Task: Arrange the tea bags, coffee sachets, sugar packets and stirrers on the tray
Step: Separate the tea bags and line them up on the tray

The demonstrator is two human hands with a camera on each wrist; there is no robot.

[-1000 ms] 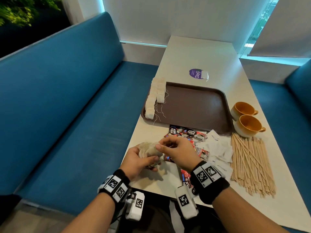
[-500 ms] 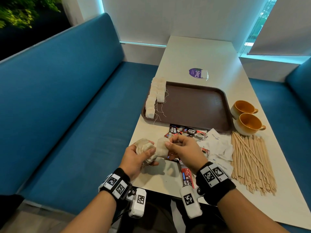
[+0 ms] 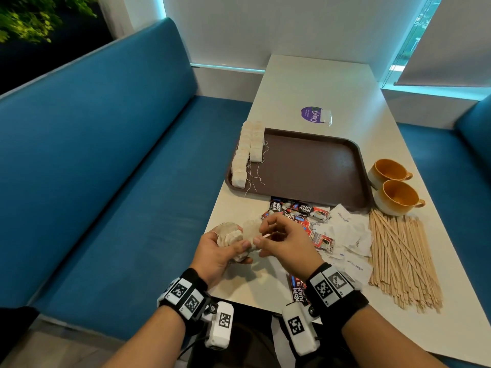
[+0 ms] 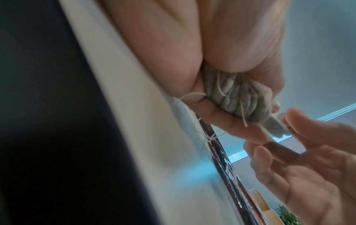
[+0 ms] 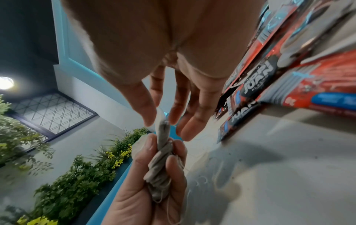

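My left hand [image 3: 220, 251] grips a bunch of tea bags [image 3: 229, 235] just above the table's near left edge; the same bunch [image 4: 238, 99] [image 5: 159, 164] fills its curled fingers. My right hand [image 3: 276, 239] pinches one tea bag [image 3: 251, 229] [image 5: 161, 120] at the top of that bunch, thumb against forefinger. The brown tray [image 3: 313, 166] lies beyond, with two rows of tea bags [image 3: 245, 152] along its left rim. Red coffee sachets [image 3: 300, 211], white sugar packets [image 3: 350, 237] and a pile of wooden stirrers [image 3: 401, 258] lie on the table in front of the tray.
Two orange cups [image 3: 396, 189] stand right of the tray, touching its corner. A purple sticker [image 3: 313, 114] lies behind the tray. One coffee sachet [image 3: 299, 290] sits by my right wrist. A blue bench [image 3: 119, 181] runs along the table's left side.
My right hand has pulled one tea bag partly free of the bunch in my left hand. Both hands stayed in the same spot near the table's edge.
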